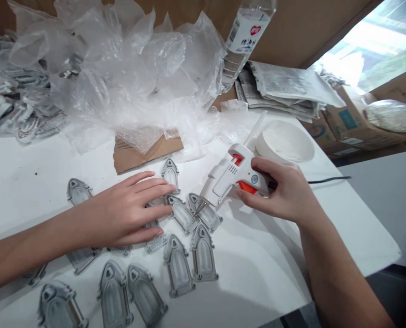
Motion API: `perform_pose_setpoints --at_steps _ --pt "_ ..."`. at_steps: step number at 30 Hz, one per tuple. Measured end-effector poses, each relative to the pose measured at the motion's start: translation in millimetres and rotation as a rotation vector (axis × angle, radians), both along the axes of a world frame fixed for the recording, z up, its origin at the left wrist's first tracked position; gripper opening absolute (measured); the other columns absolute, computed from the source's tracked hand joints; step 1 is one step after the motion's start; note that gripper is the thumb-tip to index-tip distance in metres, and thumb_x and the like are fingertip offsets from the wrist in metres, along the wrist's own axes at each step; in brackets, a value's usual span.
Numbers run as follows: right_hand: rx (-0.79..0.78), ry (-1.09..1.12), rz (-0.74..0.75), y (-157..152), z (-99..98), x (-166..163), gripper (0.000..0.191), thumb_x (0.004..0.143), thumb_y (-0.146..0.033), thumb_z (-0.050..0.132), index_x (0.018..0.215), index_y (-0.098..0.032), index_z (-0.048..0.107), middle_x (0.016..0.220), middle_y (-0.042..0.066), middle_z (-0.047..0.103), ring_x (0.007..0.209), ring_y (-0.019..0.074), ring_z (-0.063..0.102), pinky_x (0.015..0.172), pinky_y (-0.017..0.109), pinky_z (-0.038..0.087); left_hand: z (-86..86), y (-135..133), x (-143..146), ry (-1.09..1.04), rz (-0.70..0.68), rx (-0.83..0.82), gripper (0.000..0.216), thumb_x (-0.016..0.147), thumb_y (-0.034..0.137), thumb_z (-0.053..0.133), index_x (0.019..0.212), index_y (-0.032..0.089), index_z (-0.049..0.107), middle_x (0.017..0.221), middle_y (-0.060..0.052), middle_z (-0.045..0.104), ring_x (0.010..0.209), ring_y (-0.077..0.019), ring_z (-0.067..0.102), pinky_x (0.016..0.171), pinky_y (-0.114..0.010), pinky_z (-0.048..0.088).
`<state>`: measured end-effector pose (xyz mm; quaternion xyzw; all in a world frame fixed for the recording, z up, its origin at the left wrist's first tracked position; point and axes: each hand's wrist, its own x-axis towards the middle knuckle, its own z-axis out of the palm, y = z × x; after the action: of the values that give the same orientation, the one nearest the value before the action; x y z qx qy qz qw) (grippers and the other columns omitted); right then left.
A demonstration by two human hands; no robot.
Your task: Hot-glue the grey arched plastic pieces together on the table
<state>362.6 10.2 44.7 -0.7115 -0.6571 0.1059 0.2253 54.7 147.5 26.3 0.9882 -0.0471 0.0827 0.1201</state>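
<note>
Left hand (128, 209): the forearm ran in from the lower left edge. The palm was down and flat, fingers straight and slightly spread, pressing on grey arch-shaped card cutouts (181, 213) on the white table top (291, 255)

Right hand (285, 193): the forearm ran up from the lower right, with fingers and thumb closed round the handle of a white plastic hot-glue gun (232, 175) with an orange trigger

Counts: one gun and one translucent glue stick (257, 126) at its rear. I logged at least eleven cutouts lying flat; several were partly hidden under the left hand, so I could not tell the total. Also one white round bowl (285, 141) and one clear plastic bottle (247, 36)

Gun position: mid-table, just right of the left fingertips, near the bowl

Long axis ran upper right to lower left, nozzle pointing down-left at one cutout; whether the tip touched it I could not tell
</note>
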Motion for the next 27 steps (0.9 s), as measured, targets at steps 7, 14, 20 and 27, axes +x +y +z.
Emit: perform_pose_setpoints --at_steps 7,14,20,27 --pt "-0.055 -0.036 0.016 0.6 -1.9 -2.6 0.034 0.070 -0.048 0.067 0.071 -0.024 0.042 0.052 -0.006 0.031 0.048 0.0099 0.024 0.047 0.030 0.027 -1.1 -0.1 -1.6 0.021 0.026 -0.028 0.029 0.098 0.035 0.056 0.120 0.020 0.065 0.144 -0.015 0.055 0.130 -0.0325 0.053 0.114 -0.052 0.037" --pt "-0.063 -0.056 0.028 0.7 -4.6 -3.9 0.032 0.070 -0.048 0.066 0.073 -0.024 0.046 0.052 -0.005 0.033 0.048 0.0103 0.025 0.048 0.030 0.027 0.6 -1.0 -0.4 0.005 -0.002 0.001 0.029 0.098 0.035 0.055 0.119 0.017 0.064 0.140 -0.016 0.059 0.128 -0.0323 0.055 0.113 -0.051 0.038" --pt "-0.039 -0.083 0.060 0.9 -7.5 -4.8 0.028 0.071 -0.044 0.066 0.076 -0.023 0.047 0.052 -0.005 0.036 0.047 0.0100 0.027 0.048 0.030 0.027 2.2 -4.2 1.0 -0.033 -0.060 -0.009 0.026 0.099 0.028 0.052 0.119 0.015 0.063 0.125 -0.011 0.068 0.124 -0.0282 0.058 0.116 -0.045 0.032" --pt "-0.046 -0.090 0.064 -0.2 -8.5 -4.8 0.030 0.070 -0.045 0.068 0.077 -0.024 0.047 0.051 -0.006 0.036 0.046 0.0101 0.027 0.048 0.031 0.027 3.0 -6.1 1.3 -0.018 -0.090 -0.006 0.028 0.100 0.027 0.050 0.122 0.014 0.061 0.129 -0.012 0.067 0.127 -0.0269 0.057 0.119 -0.043 0.025"
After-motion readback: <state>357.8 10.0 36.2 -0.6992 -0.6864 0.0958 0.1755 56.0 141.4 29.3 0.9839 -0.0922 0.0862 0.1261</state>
